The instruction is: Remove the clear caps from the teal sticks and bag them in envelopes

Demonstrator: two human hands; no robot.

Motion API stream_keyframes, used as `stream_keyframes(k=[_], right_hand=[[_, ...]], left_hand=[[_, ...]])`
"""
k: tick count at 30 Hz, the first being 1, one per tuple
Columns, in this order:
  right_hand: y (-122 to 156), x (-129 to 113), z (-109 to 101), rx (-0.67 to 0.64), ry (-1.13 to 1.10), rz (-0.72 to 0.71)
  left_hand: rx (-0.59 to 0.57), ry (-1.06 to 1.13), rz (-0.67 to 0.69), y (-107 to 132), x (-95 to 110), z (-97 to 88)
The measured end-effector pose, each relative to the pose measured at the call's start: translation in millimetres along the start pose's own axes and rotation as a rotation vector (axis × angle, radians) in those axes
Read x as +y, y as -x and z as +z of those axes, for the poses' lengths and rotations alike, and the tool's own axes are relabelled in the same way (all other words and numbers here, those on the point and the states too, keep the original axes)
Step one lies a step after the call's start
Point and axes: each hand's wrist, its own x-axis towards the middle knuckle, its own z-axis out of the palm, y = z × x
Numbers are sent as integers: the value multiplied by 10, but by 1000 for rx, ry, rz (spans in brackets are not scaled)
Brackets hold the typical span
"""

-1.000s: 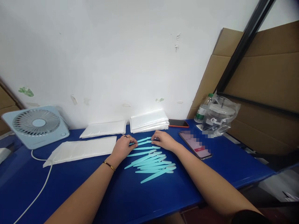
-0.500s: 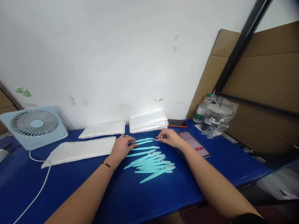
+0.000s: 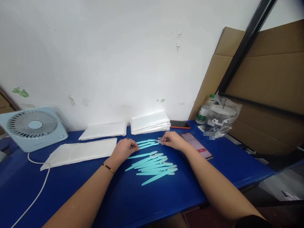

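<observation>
Several turquoise eyebrow razors lie on the blue table. My left hand point(image 3: 127, 148) is closed, thumb and fingers pinching the handle ends of a small upper group of razors point(image 3: 147, 145). Opposite it, my right hand point(image 3: 171, 140) is closed on the clear blade caps point(image 3: 159, 140) at the other end of that group. Just below, a looser fan of eyebrow razors point(image 3: 152, 165) lies overlapped, handles to the left and clear-capped blades to the right. The fingertips partly hide what they grip.
White padded envelopes point(image 3: 149, 123) are stacked by the wall, with another pile point(image 3: 103, 130) and a single envelope point(image 3: 80, 152) leftward. A fan point(image 3: 35, 128) stands left, its cable on the table point(image 3: 133, 202). Two phones point(image 3: 197, 145), a bottle point(image 3: 203, 114) and a bagged cup point(image 3: 220, 117) are right.
One eyebrow razor that lay just below the upper group has moved up against it, with my left hand at its handle end. My right hand has shifted slightly right.
</observation>
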Motion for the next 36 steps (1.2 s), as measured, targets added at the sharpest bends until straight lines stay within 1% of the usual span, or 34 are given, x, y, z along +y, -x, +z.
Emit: stream_keyframes(k=[2, 4, 5, 7, 9, 11, 15, 19, 22, 24, 27, 30, 33, 36], right_hand=[[13, -12, -24, 23, -25, -6], [31, -80, -24, -2, -103, -58], [40, -126, -14, -33, -142, -90], [51, -219, 20, -102, -195, -141], [53, -286, 60, -154, -203, -167], [46, -315, 93, -174, -199, -172], [21, -260, 104, -165, -139, -151], [19, -124, 40, -123, -35, -107], [35, -94, 1, -73, -49, -79], [40, -141, 11, -57, -97, -113], [21, -256, 83, -77, -135, -173], [-12, -325, 160, -123, -118, -177], [-26, -307, 175, -153, -112, -156], [-13, -222, 122, -157, -91, -146]], left_hand=[[19, 8, -1, 18, 8, -44], [8, 44, 4, 54, 28, -113], [-24, 67, 15, 76, 40, -149], [-126, 99, 55, 120, 63, -209], [-224, 101, 83, 149, 80, -236], [-255, 88, 82, 152, 93, -224], [-196, 56, 68, 88, 104, -145], [-129, 33, 52, 18, 78, -83], [-112, 22, 58, 3, 58, -68], [-107, 17, 61, 5, 54, -68], [-101, 19, 67, 11, 55, -67], [-101, 28, 65, 9, 48, -59], [-107, 24, 59, 3, 40, -50], [-105, 19, 57, 4, 38, -48]])
